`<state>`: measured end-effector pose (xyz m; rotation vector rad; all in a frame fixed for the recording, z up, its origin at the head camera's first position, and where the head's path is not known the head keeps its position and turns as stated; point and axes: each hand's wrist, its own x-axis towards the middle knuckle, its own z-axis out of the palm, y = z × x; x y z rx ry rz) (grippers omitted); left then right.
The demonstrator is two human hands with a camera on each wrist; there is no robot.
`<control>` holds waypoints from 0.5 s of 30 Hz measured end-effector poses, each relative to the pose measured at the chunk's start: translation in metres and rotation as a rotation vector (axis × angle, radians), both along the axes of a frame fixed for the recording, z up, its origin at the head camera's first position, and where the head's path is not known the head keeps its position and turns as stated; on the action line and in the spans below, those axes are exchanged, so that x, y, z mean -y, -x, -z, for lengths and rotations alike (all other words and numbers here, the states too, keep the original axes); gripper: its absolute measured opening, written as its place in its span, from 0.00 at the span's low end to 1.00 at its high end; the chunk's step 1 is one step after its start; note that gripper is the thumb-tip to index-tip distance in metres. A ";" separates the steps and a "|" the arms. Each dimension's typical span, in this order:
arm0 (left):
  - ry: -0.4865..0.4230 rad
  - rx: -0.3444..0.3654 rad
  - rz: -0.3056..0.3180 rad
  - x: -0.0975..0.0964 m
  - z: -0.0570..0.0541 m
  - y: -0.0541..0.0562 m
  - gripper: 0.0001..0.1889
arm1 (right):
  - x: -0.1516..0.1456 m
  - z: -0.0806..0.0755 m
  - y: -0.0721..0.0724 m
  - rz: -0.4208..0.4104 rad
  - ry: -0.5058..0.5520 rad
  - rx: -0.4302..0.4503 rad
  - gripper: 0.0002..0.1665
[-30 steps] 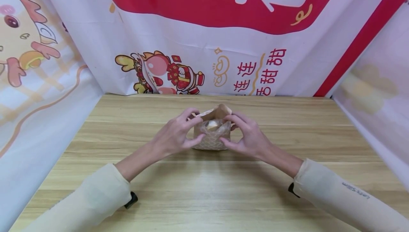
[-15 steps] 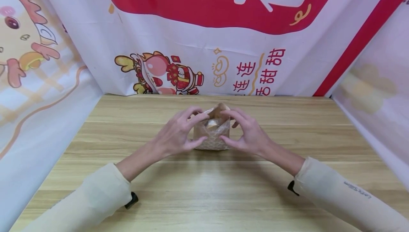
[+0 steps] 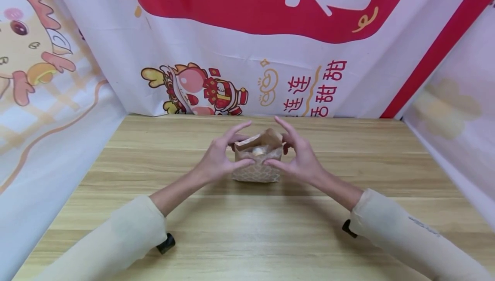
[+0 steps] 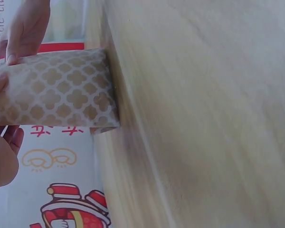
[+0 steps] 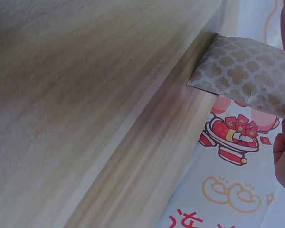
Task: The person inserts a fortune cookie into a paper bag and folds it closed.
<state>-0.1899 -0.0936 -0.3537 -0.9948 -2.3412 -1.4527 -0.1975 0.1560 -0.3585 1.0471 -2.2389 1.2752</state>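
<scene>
A small brown paper bag [image 3: 257,173] with a white quatrefoil pattern stands upright on the wooden table [image 3: 247,233], its mouth spread. Inside lies a pale, rounded thing [image 3: 259,149], too small to identify. My left hand [image 3: 219,155] grips the bag's left side, thumb on the front near the rim and some fingers behind. From the right, my right hand [image 3: 303,158] holds it the same way. Both index fingers are raised off the paper. In the left wrist view the patterned front of the bag [image 4: 61,90] shows; the right wrist view catches its lower part [image 5: 247,71].
A white printed cloth [image 3: 216,40] with red shapes and cartoon figures hangs behind the table's far edge. More cloth walls stand at the left [image 3: 89,130] and right [image 3: 456,113]. A dark band piece [image 3: 166,243] shows under the left sleeve.
Both index fingers have lifted from the bag's mouth and now point upward. The thumbs have moved up and inward across the bag's front toward its rim. The bag stays in about the same place.
</scene>
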 end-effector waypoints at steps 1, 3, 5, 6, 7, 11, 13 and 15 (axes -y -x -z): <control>-0.017 0.016 -0.005 0.000 0.001 0.000 0.48 | 0.001 0.000 0.000 0.007 0.007 0.006 0.65; -0.052 0.038 -0.013 -0.001 0.003 0.001 0.46 | 0.001 0.000 0.000 0.016 0.025 0.024 0.64; -0.086 0.058 -0.018 -0.002 0.004 0.001 0.45 | 0.002 0.001 0.000 0.018 0.045 0.050 0.64; -0.102 0.070 -0.019 -0.003 0.005 0.001 0.44 | 0.003 0.001 0.000 0.016 0.058 0.064 0.64; -0.119 0.085 -0.019 -0.003 0.005 0.000 0.44 | 0.003 0.001 0.000 0.014 0.070 0.077 0.63; -0.170 0.136 -0.026 -0.005 0.007 -0.001 0.41 | 0.004 0.003 0.001 -0.004 0.122 0.123 0.63; -0.182 0.149 -0.034 -0.006 0.007 -0.001 0.40 | 0.005 0.004 0.001 -0.013 0.140 0.135 0.62; -0.193 0.159 -0.041 -0.006 0.008 -0.001 0.39 | 0.006 0.004 0.001 -0.018 0.156 0.145 0.61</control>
